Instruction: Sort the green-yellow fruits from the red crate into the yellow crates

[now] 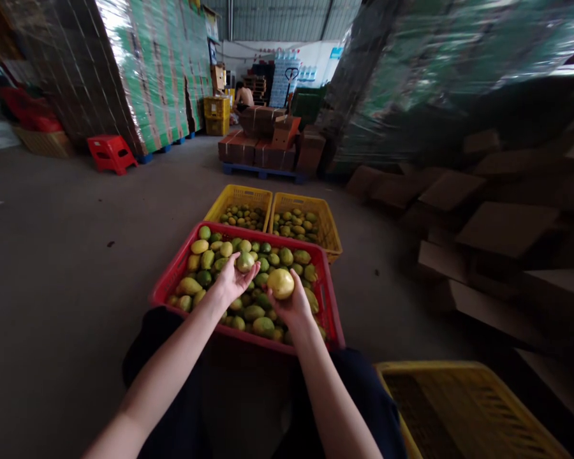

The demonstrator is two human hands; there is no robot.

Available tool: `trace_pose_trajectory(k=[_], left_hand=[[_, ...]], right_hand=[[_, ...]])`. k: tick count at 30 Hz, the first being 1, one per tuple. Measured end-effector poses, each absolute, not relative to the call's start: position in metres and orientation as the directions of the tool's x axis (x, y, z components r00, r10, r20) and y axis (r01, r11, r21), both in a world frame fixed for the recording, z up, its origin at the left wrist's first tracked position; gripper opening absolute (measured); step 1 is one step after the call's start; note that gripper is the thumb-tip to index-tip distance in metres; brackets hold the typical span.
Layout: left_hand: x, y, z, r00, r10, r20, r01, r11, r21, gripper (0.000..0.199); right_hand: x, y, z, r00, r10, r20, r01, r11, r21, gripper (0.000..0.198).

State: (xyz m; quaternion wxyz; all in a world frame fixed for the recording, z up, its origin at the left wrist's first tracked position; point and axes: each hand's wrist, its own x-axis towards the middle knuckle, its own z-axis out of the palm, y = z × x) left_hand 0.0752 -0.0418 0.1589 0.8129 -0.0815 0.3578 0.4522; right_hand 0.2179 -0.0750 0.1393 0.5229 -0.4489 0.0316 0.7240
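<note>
"How's the grip?"
"Over the red crate [333, 299] of lemons [253, 312], the right hand [295, 306] cradles a yellow lemon [280, 284], the left hand [232, 280] a smaller, greener lemon [245, 262]."
"Best handling?"
"Support both from beneath, fingers light, low over the crate; squeezing or dropping could bruise them."

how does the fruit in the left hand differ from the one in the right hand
Color: the left-hand fruit looks yellowish green, while the right-hand fruit is mostly yellow.
Size: the left-hand fruit appears smaller than the right-hand fruit in this view.
Place: the left-hand fruit sits higher in the picture, the right-hand fruit lower.
Shared: both are rounded and held over the red crate.
</note>
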Motion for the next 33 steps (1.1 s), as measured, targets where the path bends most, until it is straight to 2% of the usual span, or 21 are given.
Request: trace_pose_trajectory(k=[4,7,10,13,16,18,19,21,23,24,25,26,27,28,30,33], left_hand=[[0.078,-0.042,0.159,0.361,0.663,-0.655,-0.771,0.608,0.190,0.039],[0.079,-0.044,0.158,0.347,0.694,-0.631,-0.769,0.596,0.233,0.035],[0.080,-0.045,0.158,0.275,0.777,-0.565,-0.770,0.531,0.355,0.029],[0.077,-0.047,0.158,0.241,0.865,-0.439,-0.655,0.479,0.585,0.026],[0.074,-0.055,0.149,0.356,0.874,-0.330,-0.261,0.432,0.863,0.028],[0.073,-0.066,0.133,0.474,0.799,-0.371,0.067,0.387,0.920,0.028],[0.074,-0.072,0.123,0.535,0.722,-0.438,0.235,0.372,0.898,0.025],[0.074,-0.082,0.103,0.604,0.461,-0.651,0.594,0.285,0.753,0.023],[0.075,-0.080,0.092,0.567,0.270,-0.779,0.760,0.195,0.620,0.025],[0.073,-0.072,0.093,0.542,0.260,-0.799,0.780,0.199,0.593,0.025],[0.071,-0.060,0.098,0.526,0.336,-0.782,0.753,0.243,0.611,0.025],[0.067,-0.044,0.109,0.487,0.477,-0.732,0.692,0.301,0.656,0.027],[0.062,-0.024,0.123,0.399,0.652,-0.645,0.575,0.369,0.730,0.031],[0.056,-0.003,0.140,0.286,0.808,-0.515,0.382,0.397,0.835,0.038],[0.044,0.036,0.172,0.175,0.891,-0.419,0.285,0.361,0.888,0.054],[0.032,0.062,0.195,0.017,0.951,-0.309,0.275,0.293,0.916,0.050]], right_hand=[[0.219,-0.076,0.137,-0.122,0.678,-0.725,-0.845,-0.454,-0.283,0.030],[0.219,-0.077,0.137,-0.137,0.697,-0.704,-0.857,-0.440,-0.269,0.034],[0.219,-0.079,0.140,-0.097,0.750,-0.654,-0.861,-0.393,-0.323,0.032],[0.223,-0.079,0.143,-0.067,0.808,-0.585,-0.877,-0.328,-0.352,0.032],[0.234,-0.079,0.146,-0.050,0.835,-0.548,-0.897,-0.279,-0.344,0.035],[0.245,-0.079,0.147,-0.010,0.824,-0.566,-0.908,-0.245,-0.341,0.034],[0.250,-0.079,0.147,0.015,0.813,-0.582,-0.912,-0.228,-0.342,0.033],[0.259,-0.079,0.149,0.056,0.792,-0.608,-0.920,-0.196,-0.340,0.032],[0.264,-0.080,0.150,0.064,0.781,-0.621,-0.926,-0.185,-0.329,0.031],[0.265,-0.081,0.150,0.060,0.779,-0.624,-0.927,-0.188,-0.324,0.031],[0.266,-0.081,0.150,0.055,0.777,-0.627,-0.927,-0.194,-0.322,0.031],[0.266,-0.082,0.149,0.054,0.774,-0.630,-0.924,-0.201,-0.325,0.030],[0.266,-0.083,0.148,0.056,0.771,-0.635,-0.920,-0.207,-0.333,0.030],[0.265,-0.084,0.147,0.062,0.767,-0.639,-0.915,-0.213,-0.344,0.029],[0.265,-0.084,0.145,0.071,0.761,-0.645,-0.904,-0.225,-0.364,0.026],[0.263,-0.083,0.141,0.076,0.758,-0.648,-0.892,-0.238,-0.384,0.023]])
